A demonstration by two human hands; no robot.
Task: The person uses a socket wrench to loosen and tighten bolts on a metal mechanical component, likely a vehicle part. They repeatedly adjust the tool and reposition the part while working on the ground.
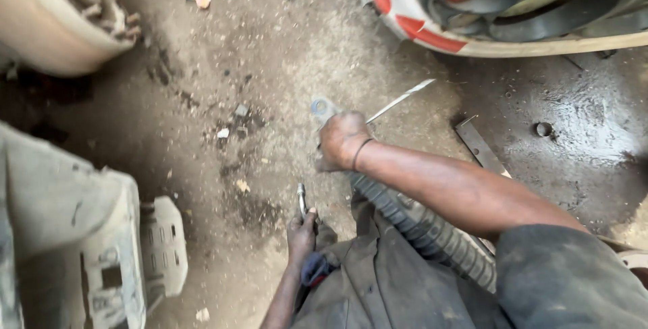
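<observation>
On dirt floor, beside the car bumper [472,45]: ribbed hose [418,224] end gripped in right hand [341,141].
Left hand [302,231] clamps a small metal tool [302,199] below. Judgement: steady the hose firmly, keep the tool square, clear of the metal strip [480,145].

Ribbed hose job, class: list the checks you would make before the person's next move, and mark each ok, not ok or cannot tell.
1. Right hand grips the ribbed hose near its metal end fitting: ok.
2. Left hand holds a small metal tool: ok.
3. Tool type suits the fitting: cannot tell.
4. Thin metal rod lies apart from both hands: ok.
5. Dirt floor free of scraps: not ok.
</observation>
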